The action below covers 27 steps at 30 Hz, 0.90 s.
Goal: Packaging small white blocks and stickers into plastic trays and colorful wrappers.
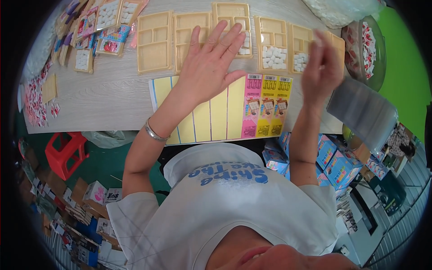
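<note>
A row of cream compartment trays (154,63) runs along the table. My left hand (209,72) lies flat over the middle trays with its fingers spread, partly covering them; nothing shows in its grasp. Small white marshmallow-like pieces (274,57) fill the lower compartment of a tray right of that hand. More white pieces (300,62) lie in the tray beside it, close to my right hand (321,72). That hand is raised over the right end of the row. Its fingers are smeared by motion, so I cannot tell what they hold. Yellow and pink printed card strips (225,112) lie below my left hand.
Filled, packed trays (107,18) are piled at the far left. Small red-and-white packets (38,96) lie at the left edge. A clear bowl (380,54) of similar packets and a stack of clear plastic sheets or lids (363,112) stand at right. A red stool (67,155) is below.
</note>
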{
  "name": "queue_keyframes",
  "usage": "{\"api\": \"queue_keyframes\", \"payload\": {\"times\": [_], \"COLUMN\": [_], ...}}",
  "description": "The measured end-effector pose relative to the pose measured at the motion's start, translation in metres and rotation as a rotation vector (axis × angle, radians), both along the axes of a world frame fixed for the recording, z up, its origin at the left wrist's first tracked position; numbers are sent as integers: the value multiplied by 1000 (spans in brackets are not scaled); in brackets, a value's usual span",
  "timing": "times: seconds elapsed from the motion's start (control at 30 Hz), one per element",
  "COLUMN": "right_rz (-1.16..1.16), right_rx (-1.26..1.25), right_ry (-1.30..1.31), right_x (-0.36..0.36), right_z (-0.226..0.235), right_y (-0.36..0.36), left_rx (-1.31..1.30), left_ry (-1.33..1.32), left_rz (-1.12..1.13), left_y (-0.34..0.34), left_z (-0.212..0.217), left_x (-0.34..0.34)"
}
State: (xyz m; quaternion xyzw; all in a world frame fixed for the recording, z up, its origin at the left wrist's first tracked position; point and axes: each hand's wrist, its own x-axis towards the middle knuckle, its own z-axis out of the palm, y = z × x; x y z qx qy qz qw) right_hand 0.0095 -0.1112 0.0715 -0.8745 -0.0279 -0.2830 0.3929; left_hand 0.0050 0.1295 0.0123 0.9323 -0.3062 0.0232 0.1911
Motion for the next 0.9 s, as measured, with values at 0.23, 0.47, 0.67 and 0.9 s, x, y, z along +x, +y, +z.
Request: {"api": "queue_keyframes", "payload": {"times": [0.23,0.47,0.67,0.9], "right_rz": [-230,1148,-284,-265], "right_rx": [-273,-515,-1176,-609], "right_ry": [-25,483,759,780], "right_x": [216,363,352,339], "right_z": [24,3,-12,-27], "right_y": [-174,-229,-193,-184], "left_rx": [75,-181,-200,-281], "left_ry": [99,159,118,6], "left_rz": [-26,186,402,306], "left_y": [-20,36,109,97], "left_z": [-5,40,38,31], "left_x": [6,10,-15,-27]}}
